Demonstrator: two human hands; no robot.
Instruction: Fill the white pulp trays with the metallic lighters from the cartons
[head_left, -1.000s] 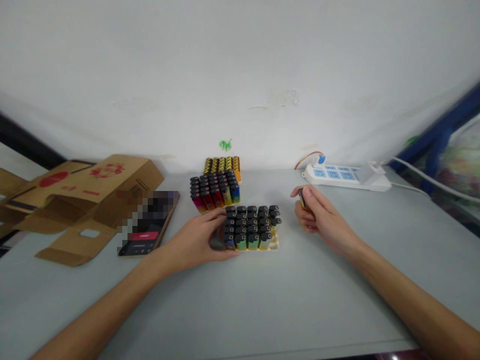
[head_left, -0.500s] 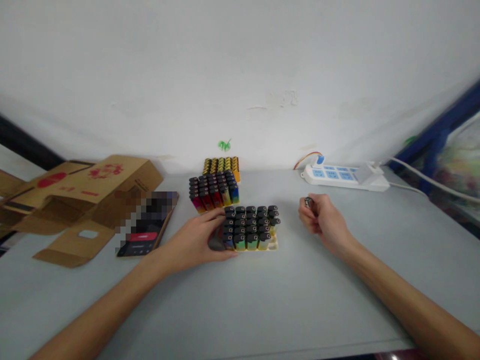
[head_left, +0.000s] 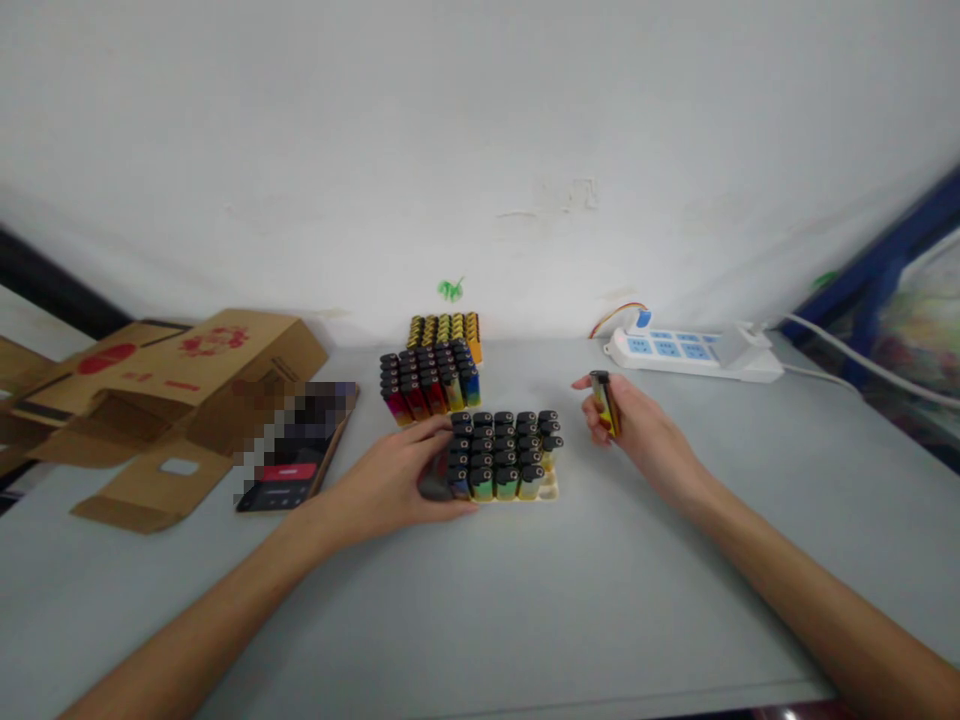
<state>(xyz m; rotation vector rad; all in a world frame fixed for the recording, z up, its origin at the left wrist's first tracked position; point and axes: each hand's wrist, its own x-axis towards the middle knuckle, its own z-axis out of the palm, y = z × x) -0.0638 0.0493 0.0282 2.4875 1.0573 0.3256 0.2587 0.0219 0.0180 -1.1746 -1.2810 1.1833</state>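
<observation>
My right hand [head_left: 645,425] holds a yellow lighter [head_left: 606,408] upright between thumb and fingers, its dark top showing, a little right of the tray. My left hand [head_left: 394,475] is wrapped around the left side of a pale tray [head_left: 550,492] with rows of black-topped lighters [head_left: 504,458] standing in it. Bare slots show at the tray's front right corner. One lighter [head_left: 553,445] in the right column sits a bit askew. Behind this tray stand more lighters [head_left: 429,385] with red, purple, yellow and blue bodies.
At the back by the wall is a further group of yellow-topped lighters [head_left: 444,328]. An open cardboard box [head_left: 255,350] lies at left, beside a phone [head_left: 281,490]. A white power strip [head_left: 660,350] with a plugged-in adapter and cables lies at back right.
My right hand has turned and its fingers have opened out somewhat, so the lighter's yellow body now shows. My left hand stays on the tray.
</observation>
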